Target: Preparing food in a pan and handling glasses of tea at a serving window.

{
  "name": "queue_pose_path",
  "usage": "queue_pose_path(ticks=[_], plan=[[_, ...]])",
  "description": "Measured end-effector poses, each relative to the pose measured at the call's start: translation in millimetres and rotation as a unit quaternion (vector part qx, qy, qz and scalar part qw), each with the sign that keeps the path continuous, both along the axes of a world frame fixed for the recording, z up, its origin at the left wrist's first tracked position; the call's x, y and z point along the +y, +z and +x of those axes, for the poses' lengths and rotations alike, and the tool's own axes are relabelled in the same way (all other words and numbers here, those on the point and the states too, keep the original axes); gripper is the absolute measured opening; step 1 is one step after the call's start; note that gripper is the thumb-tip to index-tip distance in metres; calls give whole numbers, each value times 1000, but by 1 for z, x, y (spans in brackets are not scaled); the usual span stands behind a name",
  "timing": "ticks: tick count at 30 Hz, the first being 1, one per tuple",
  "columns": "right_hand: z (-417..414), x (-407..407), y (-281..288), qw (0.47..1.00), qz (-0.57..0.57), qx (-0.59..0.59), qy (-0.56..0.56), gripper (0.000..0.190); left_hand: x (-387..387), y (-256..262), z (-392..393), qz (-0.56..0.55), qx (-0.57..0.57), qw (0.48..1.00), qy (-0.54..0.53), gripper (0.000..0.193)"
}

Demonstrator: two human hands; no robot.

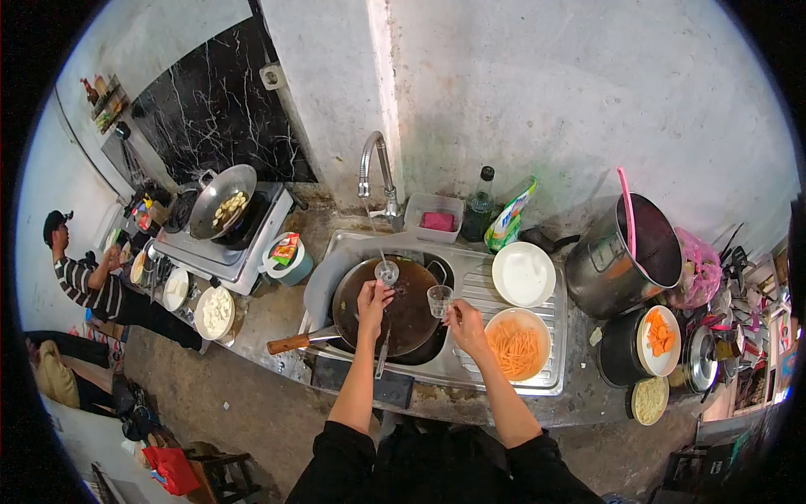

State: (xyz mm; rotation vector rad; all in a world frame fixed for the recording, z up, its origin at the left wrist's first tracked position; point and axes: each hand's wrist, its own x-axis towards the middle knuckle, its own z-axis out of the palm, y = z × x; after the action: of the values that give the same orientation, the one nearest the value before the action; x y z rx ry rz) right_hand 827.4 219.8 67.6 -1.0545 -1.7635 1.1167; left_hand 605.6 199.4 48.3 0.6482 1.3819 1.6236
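My left hand (pixel 373 309) grips a small clear cup (pixel 386 272) under the thin stream of water from the faucet (pixel 378 157). A second clear cup (pixel 439 301) is held by its side in my right hand (pixel 467 326). Both hands are above a wide wok (pixel 352 315) with dark liquid in it, which sits in the basin of the steel sink (pixel 463 271). The wok's wooden handle (pixel 289 344) sticks out over the counter on the left. A metal utensil (pixel 381 360) leans across the wok's near rim, partly behind my left forearm.
On the drainboard stand a white bowl (pixel 524 275) and a bowl of shredded carrot (pixel 517 345). A tall pot (pixel 592 277) is at the right. Leftward, a pan of sliced food (pixel 217 189) rests tilted on the gas stove (pixel 233 268). Another person (pixel 94 283) stands at the far left.
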Motion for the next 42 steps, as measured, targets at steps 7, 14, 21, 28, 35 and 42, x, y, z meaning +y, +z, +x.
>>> queue_pose_path(ticks=[7,14,21,28,35,42], plan=[[7,5,-16,841,-383,381,-17,17,-7,6,6,-112,422,899,-12,22],[-7,-3,-51,649,-581,491,-36,13,-12,17,-9,7,790,605,-100,23],[-44,-10,-53,563,-607,561,-6,13,-11,48,-24,52,871,479,-91,16],[-44,-12,-52,600,-564,567,22,14,-29,44,-23,3,575,818,8,12],[-47,-13,-15,574,-586,569,59,14,-70,45,-37,-29,50,994,92,22],[-104,-40,26,512,-610,594,110,15,-130,94,-105,34,246,954,167,20]])
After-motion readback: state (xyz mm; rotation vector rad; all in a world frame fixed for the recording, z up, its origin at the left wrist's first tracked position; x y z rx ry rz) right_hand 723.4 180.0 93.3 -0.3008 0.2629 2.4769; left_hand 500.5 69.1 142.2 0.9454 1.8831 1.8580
